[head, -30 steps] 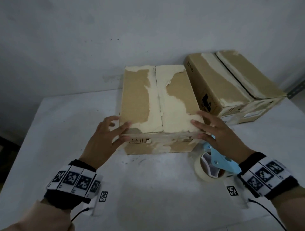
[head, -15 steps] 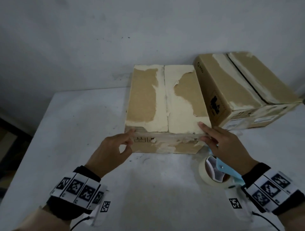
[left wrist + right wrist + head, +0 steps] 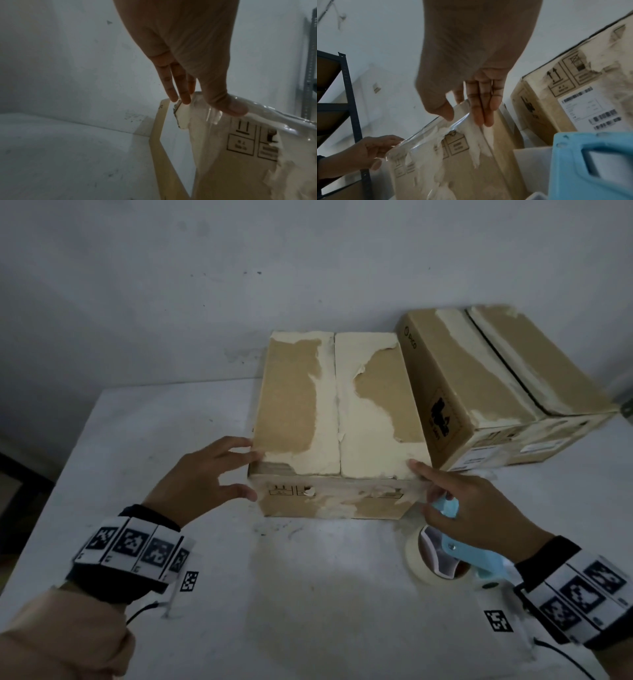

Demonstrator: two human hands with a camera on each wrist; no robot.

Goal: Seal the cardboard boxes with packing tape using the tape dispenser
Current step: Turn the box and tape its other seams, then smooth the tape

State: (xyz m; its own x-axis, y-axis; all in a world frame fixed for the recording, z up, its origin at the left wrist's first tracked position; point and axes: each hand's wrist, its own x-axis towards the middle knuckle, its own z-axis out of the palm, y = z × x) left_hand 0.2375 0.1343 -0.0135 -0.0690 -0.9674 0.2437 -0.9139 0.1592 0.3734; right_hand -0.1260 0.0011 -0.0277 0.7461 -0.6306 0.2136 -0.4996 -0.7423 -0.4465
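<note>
The hands are working the front top edge of the near cardboard box (image 3: 337, 419), one at each corner. The left hand (image 3: 202, 474) is reaching in with fingers straight and spread, thumb low on the front face and the fingers (image 3: 178, 89) touching the left corner, gripping nothing. From the wrist views a strip of clear packing tape (image 3: 426, 136) is lying glossy and wrinkled along that front edge, so the step in hand is probably smoothing it down. To do it well, the flat pads should be pressing outward from the middle toward each corner, chasing the wrinkles out and folding the ends firmly round the sides, while the box is being kept from sliding on the worktop (image 3: 164, 440). The centre seam between the top flaps is showing no glossy strip that I can make out, so it probably still needs tape. The right hand (image 3: 479, 508) is stretching forward, fingers straight and together, tips resting on the right corner, also holding nothing. Under its wrist the blue tape dispenser (image 3: 455, 553) is lying on the worktop, just beside the box. Farther right, a second cardboard box (image 3: 507, 371) is sitting touching the first.
</note>
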